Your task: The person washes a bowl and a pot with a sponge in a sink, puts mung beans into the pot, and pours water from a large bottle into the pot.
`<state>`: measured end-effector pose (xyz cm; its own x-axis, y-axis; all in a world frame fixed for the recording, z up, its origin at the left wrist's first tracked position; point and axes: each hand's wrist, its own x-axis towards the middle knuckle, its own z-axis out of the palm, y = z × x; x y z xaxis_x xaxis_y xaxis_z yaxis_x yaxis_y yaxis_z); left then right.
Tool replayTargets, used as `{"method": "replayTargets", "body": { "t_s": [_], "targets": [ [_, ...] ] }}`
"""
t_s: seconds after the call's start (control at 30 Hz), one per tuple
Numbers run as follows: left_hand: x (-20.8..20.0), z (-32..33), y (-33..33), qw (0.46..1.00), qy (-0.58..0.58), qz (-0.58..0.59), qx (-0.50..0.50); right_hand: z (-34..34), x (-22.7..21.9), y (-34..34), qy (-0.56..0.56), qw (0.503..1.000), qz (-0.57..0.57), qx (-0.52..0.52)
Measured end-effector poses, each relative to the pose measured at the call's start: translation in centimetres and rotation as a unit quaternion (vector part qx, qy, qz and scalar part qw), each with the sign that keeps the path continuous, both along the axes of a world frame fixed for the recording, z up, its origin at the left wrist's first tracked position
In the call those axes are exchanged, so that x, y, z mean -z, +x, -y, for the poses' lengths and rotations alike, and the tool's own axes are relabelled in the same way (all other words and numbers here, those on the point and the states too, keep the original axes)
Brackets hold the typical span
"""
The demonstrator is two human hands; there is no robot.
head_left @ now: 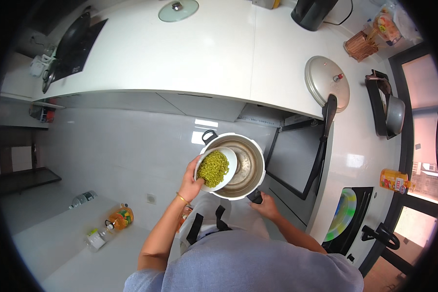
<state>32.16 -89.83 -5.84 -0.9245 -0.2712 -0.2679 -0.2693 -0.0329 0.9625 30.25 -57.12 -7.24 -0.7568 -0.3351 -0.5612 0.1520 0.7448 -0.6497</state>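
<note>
My left hand (191, 181) is closed on the edge of a white bowl (231, 169). Green beans, which look like mung beans (212, 169), lie in the bowl. It is held over the left part of a silver metal pot (258, 156), hiding some of the pot's inside. The uncovered part of the pot shows a bare, stained metal bottom. With my right hand (266, 206) I grip the pot's near black handle (255, 196). The pot's other handle (209, 136) sticks out at the far left. The pot is held in front of my body, above the floor.
On the white counter are a pressure cooker lid (321, 80) with a long black handle, a glass lid (178, 9) and a black kettle (312, 13). A frying pan (73, 36) sits far left. Bottles (121, 217) stand lower left. An open drawer or door (297, 160) juts out right.
</note>
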Motion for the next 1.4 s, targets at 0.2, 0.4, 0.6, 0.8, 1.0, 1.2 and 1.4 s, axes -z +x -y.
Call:
{"method": "replayTargets", "body": {
  "t_s": [0.2,0.4,0.6,0.8,1.0,1.2,1.4],
  "targets": [
    [-7.6,-1.1,-1.2,0.929,-0.368,-0.035,0.028,4.2,-5.3,-2.3,-0.085,0.994,-0.039,-0.058],
    [-10.7,-0.2,-0.5,0.782,-0.606,-0.139,0.037,6.9,-7.0,-3.9,-0.110,0.985,-0.099,-0.093],
    [-15.8,2.1,-0.9,0.716,-0.655,-0.241,0.004,8.1,-9.3,-6.1,-0.150,0.982,-0.065,-0.099],
    [-18.3,2.2,-3.6,0.838,-0.501,-0.194,-0.095,8.3,-10.9,-6.7,-0.138,0.985,-0.065,-0.084],
    [-18.1,4.7,-7.1,0.969,0.091,-0.071,-0.217,6.5,-13.5,-5.7,-0.141,0.986,-0.082,-0.045],
    [-19.5,2.3,-9.6,0.957,0.283,-0.040,-0.038,3.0,-14.8,-2.1,-0.100,0.984,-0.137,0.050],
    [-20.5,-3.6,-12.3,0.913,0.382,0.021,0.144,-0.6,-16.1,3.4,-0.094,0.966,-0.151,0.188]
  ]
}}
